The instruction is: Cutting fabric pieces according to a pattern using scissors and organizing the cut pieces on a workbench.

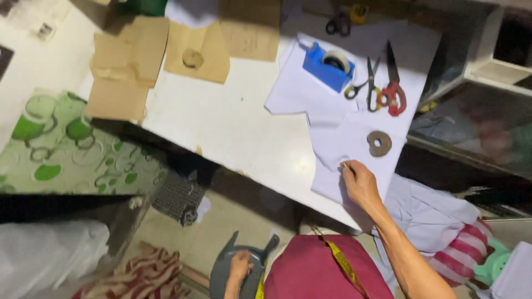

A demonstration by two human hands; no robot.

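Resting on the near edge of the white fabric (354, 141), the right hand (359, 182) presses its fingertips (346, 166) together on the cloth, pinching it at a spot just near and left of a flat brown ring (379, 143). The fabric lies spread over the right part of the white table (233, 122), with its near end hanging over the table's edge beside the forearm. The ring sits on the cloth, apart from the hand.

Farther along the same fabric lie red-handled scissors (392, 88), and just left of them a smaller pair of yellow-handled scissors (366, 86), both with blades pointing away. Left of those stands a blue tape dispenser (328, 65) with a roll of tape in it.

The left hand (240, 264) is low in the scene, well apart from the table, gripping the rim of a grey plastic stool (230, 271); the fingers are curled around the edge, though how tightly cannot be told. A yellow measuring tape (341, 263) drapes across the person's dark red garment (316, 271).

On the far left of the table lie several brown paper pieces (130, 55), one bearing a round disc (193, 58). Left of the table is a green-patterned surface (61, 149), and on the floor a red striped cloth (149, 274). To the right, near the arm, more white cloth (426, 213) is heaped beside a red-and-white striped piece (463, 249).
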